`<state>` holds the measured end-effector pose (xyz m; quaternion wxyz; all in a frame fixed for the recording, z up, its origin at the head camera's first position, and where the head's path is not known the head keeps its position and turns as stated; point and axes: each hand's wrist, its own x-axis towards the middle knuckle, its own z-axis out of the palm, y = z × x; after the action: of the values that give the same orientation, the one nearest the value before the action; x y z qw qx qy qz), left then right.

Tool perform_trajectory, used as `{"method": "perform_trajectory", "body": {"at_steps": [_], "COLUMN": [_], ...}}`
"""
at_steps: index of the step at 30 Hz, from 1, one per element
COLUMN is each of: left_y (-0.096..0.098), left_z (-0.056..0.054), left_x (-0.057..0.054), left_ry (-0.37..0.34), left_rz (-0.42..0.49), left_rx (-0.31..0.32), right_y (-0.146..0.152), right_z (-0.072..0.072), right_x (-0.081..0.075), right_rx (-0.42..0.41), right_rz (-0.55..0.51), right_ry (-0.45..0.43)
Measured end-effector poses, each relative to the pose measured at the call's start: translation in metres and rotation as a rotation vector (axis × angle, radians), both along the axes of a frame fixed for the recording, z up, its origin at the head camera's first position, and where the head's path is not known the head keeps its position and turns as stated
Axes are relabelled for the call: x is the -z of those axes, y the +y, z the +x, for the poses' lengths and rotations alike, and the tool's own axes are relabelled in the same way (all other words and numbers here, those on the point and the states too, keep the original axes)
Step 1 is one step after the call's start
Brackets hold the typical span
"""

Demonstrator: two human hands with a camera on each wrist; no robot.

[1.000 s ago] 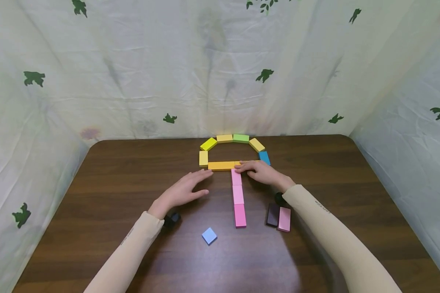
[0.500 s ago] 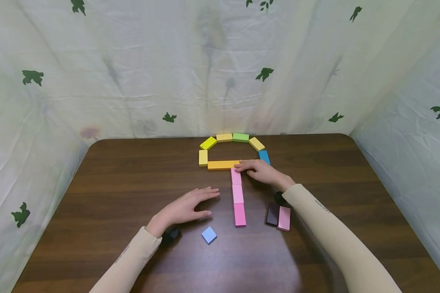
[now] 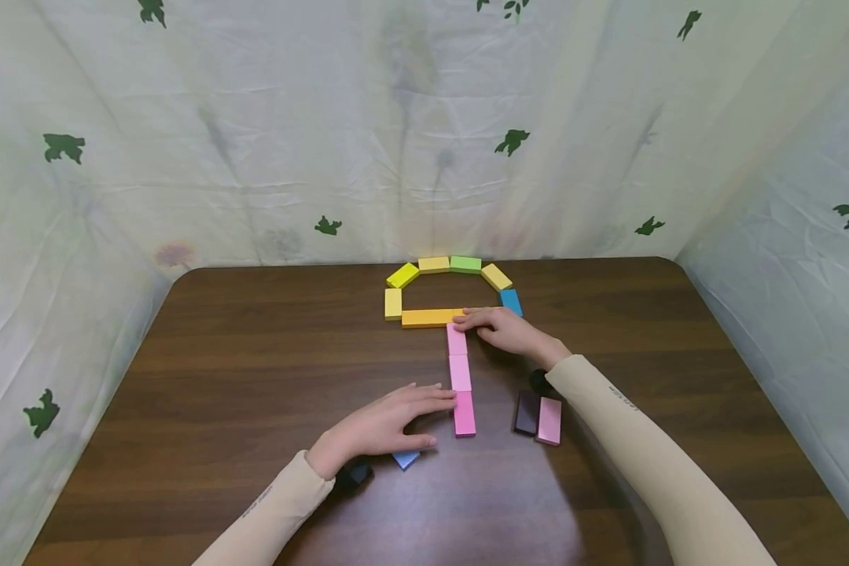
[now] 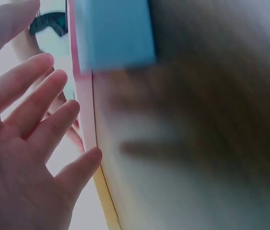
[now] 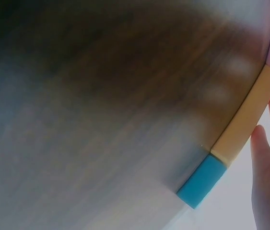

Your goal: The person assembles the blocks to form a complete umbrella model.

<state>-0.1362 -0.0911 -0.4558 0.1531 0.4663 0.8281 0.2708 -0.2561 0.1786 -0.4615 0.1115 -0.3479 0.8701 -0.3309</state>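
My left hand (image 3: 389, 420) reaches palm down with fingers extended, its fingertips right at the left edge of the lowest pink block (image 3: 464, 420). Beneath it lies a light blue block (image 3: 406, 461), partly hidden in the head view and large in the left wrist view. My right hand (image 3: 509, 330) lies over the right part of the orange row (image 3: 424, 318). Its fingertips are at the spot where that row meets the top pink block (image 3: 456, 343). A middle pink block (image 3: 460, 373) completes a straight column running down from the orange row.
Above the orange row, an arch of yellow blocks (image 3: 393, 304), a green block (image 3: 465, 265) and a darker blue block (image 3: 511, 302) curves near the table's back edge. Beside the right forearm lie a black block (image 3: 527, 413) and another pink block (image 3: 549, 421). A patterned curtain (image 3: 269, 141) hangs behind.
My left hand has moved from the orange row's left end toward me and then right, now covering part of the light blue block. My right hand has stayed in place.
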Motion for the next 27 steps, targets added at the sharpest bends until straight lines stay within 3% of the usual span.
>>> {"method": "perform_trajectory", "body": {"at_steps": [10, 19, 27], "left_y": [0.036, 0.073, 0.097], "left_z": [0.007, 0.016, 0.019], "left_x": [-0.002, -0.007, -0.010], "left_ry": [0.098, 0.227, 0.283], "left_rz": [0.004, -0.112, -0.175], "left_rx": [0.122, 0.234, 0.306], "right_y": [0.000, 0.000, 0.000], "right_z": [0.001, 0.002, 0.002], "right_x": [-0.002, -0.002, -0.001], "right_rx": [-0.002, -0.005, -0.005], "right_rz": [-0.013, -0.023, -0.025], "right_ry": [-0.002, 0.016, 0.028]}}
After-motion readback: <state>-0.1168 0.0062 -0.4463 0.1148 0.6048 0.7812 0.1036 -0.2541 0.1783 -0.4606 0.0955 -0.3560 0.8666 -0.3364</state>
